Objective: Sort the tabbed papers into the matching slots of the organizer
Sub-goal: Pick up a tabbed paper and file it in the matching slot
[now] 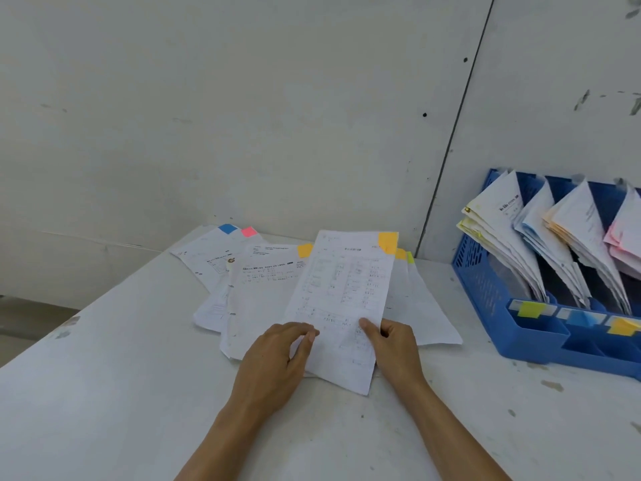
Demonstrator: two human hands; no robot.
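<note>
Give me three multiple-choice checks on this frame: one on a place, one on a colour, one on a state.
1. Where does the blue organizer stand relative to the loose paper pile?
A. To its right
B. To its left
C. On top of it

2. What colour is the tab on the held sheet?
A. Pink
B. Blue
C. Orange

3. What is the right hand doing?
A. Resting flat on the table
B. Pinching the held sheet's lower right edge
C. Reaching into an organizer slot

Answers:
1 A: the organizer sits at the right of the view, the pile near the centre.
2 C: the tab at the sheet's top right corner is orange.
3 B: its thumb lies on the sheet's face, with the fingers curled at the edge.
</note>
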